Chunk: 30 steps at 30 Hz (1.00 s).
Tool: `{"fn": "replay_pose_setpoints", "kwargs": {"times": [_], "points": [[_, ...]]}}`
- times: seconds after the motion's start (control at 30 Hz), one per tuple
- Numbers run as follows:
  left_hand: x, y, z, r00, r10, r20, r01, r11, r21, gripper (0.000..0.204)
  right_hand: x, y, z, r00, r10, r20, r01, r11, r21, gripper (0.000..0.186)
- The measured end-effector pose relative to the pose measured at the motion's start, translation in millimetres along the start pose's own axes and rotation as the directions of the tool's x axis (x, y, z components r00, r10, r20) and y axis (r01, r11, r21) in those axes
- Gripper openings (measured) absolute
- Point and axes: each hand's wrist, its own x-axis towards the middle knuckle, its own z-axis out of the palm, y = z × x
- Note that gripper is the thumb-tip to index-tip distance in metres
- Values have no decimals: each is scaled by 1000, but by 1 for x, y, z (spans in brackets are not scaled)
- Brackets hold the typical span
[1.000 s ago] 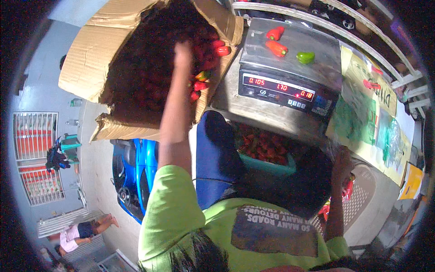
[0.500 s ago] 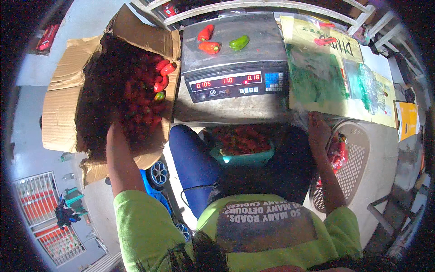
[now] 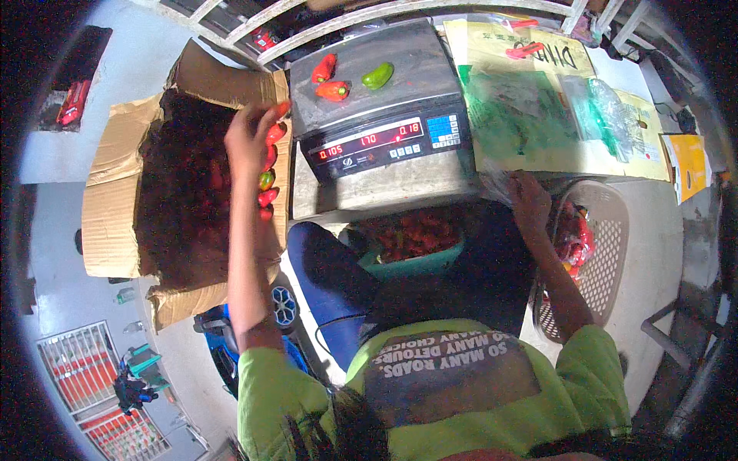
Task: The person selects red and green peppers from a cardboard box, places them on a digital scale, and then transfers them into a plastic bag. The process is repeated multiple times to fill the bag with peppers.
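Observation:
My left hand [image 3: 250, 138] is raised over the inner right side of an open cardboard box [image 3: 115, 207]. Its fingers are closed around a red pepper [image 3: 282, 108] that shows at the fingertips. Just below it, several red peppers and a part-green pepper [image 3: 267, 180] line the box's right edge; the rest of the inside is dark. My right hand [image 3: 530, 201] pinches a clear plastic bag [image 3: 498, 184] near the table's front edge. Two red peppers [image 3: 333, 91] and a green pepper [image 3: 377, 75] lie on the plate of a digital scale [image 3: 369, 146] with a lit display.
A teal basin [image 3: 415, 265] of red peppers sits between my legs. To my right stands a brown perforated basket [image 3: 607, 261] with bagged red peppers [image 3: 575, 238]. Green and clear plastic bags [image 3: 607, 127] lie on yellowish sheets right of the scale. A white railing [image 3: 400, 15] runs behind.
My left hand has come up out of the dark box with a red pepper in its fingers. My right hand still holds the plastic bag. The view has turned slightly.

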Motion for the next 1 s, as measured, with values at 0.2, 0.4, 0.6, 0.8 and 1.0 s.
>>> {"fn": "replay_pose_setpoints", "kwargs": {"times": [0.2,0.4,0.6,0.8,1.0], "points": [[67,32,119,910,311,-274,-248,938,242,17,5,-5,-5,997,49,64,-49,999,-13,15],[61,21,146,962,243,-124,-172,894,414,28,4,-15,-14,987,135,90,-135,991,-4,17],[62,-30,141,895,172,-411,-149,985,89,42,7,-13,-4,998,43,43,-44,999,17,14],[67,-34,172,973,77,-216,-114,980,-164,47,6,-14,-10,996,59,70,-60,998,3,13],[68,-6,200,944,75,-320,-100,993,-63,44,5,-11,-9,993,90,71,-92,996,19,12]]}}
